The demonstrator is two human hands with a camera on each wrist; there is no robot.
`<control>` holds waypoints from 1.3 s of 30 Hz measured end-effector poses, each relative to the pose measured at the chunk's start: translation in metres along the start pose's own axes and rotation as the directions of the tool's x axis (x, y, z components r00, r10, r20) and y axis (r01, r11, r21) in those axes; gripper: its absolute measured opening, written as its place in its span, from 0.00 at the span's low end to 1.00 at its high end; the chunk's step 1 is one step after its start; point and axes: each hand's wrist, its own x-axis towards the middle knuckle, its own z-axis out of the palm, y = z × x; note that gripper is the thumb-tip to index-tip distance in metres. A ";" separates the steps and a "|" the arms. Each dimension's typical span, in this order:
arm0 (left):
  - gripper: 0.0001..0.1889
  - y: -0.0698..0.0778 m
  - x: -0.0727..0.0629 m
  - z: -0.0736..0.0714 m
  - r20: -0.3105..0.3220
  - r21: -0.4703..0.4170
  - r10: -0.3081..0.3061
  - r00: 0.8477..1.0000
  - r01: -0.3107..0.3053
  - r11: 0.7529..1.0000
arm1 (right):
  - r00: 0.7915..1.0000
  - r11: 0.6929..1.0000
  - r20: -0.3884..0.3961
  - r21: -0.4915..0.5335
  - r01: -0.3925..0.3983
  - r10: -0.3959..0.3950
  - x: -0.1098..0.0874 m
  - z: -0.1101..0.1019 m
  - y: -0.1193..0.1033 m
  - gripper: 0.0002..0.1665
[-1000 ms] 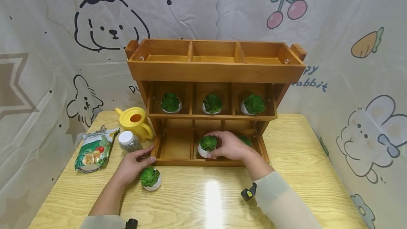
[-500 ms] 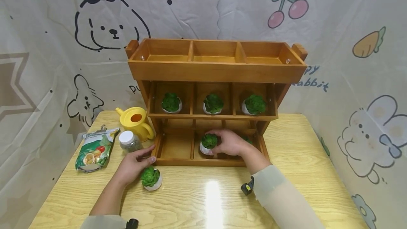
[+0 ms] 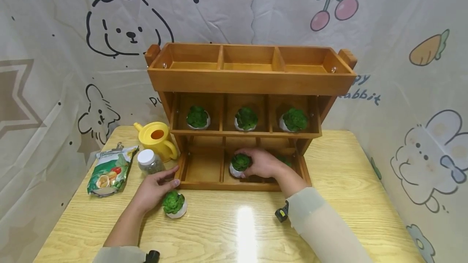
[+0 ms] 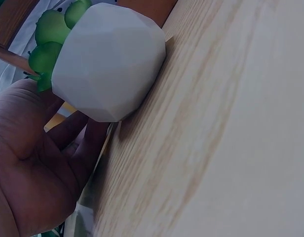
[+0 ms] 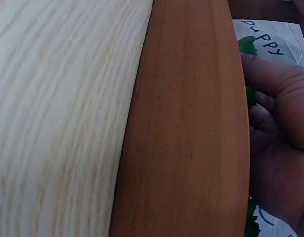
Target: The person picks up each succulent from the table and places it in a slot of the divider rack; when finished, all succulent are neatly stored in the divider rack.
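A small artificial succulent in a white pot stands in the middle compartment of the bottom tier of a brown wooden shelf. My right hand grips it by the pot, thumb in front and fingers behind; the shelf's front board hides most of this pot in the right wrist view. My left hand touches the shelf's lower left corner with its fingertips, fingers relaxed. Beside it on the table sits another potted succulent, whose faceted white pot fills the top of the left wrist view.
Three potted succulents, including the middle one, fill the middle tier. Behind my right hand, another green plant shows in the bottom right compartment. Left of the shelf are a yellow watering can, a white-lidded jar and a green packet.
My right hand has moved the succulent slightly back and down into the bottom middle compartment. The left hand stays at the shelf corner.
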 end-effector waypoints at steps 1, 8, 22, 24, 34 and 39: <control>0.36 0.000 0.000 0.000 0.002 -0.002 -0.001 1.000 0.001 1.000 | 1.000 1.000 0.003 -0.006 -0.003 0.003 0.000 0.000 0.000 0.45; 0.35 0.000 0.000 0.000 0.002 -0.009 -0.009 1.000 0.009 1.000 | 1.000 0.999 0.012 -0.024 -0.026 0.026 0.000 0.000 -0.002 0.46; 0.35 0.003 -0.002 0.001 -0.003 -0.011 0.014 1.000 -0.014 1.000 | 0.998 0.999 -0.037 -0.003 -0.045 0.045 -0.003 -0.001 -0.002 0.48; 0.35 0.002 -0.001 0.001 -0.007 -0.006 0.007 1.000 -0.007 1.000 | 0.998 0.999 -0.045 0.013 -0.039 0.040 -0.004 -0.001 -0.002 0.48; 0.36 -0.001 0.000 0.000 -0.012 -0.001 0.004 1.000 -0.004 1.000 | 0.998 0.990 -0.038 0.134 -0.037 0.043 -0.012 -0.006 -0.002 0.48; 0.36 0.000 0.000 0.000 -0.008 0.000 0.000 1.000 0.000 1.000 | 0.997 0.979 -0.048 0.199 -0.041 0.052 -0.017 -0.007 -0.003 0.47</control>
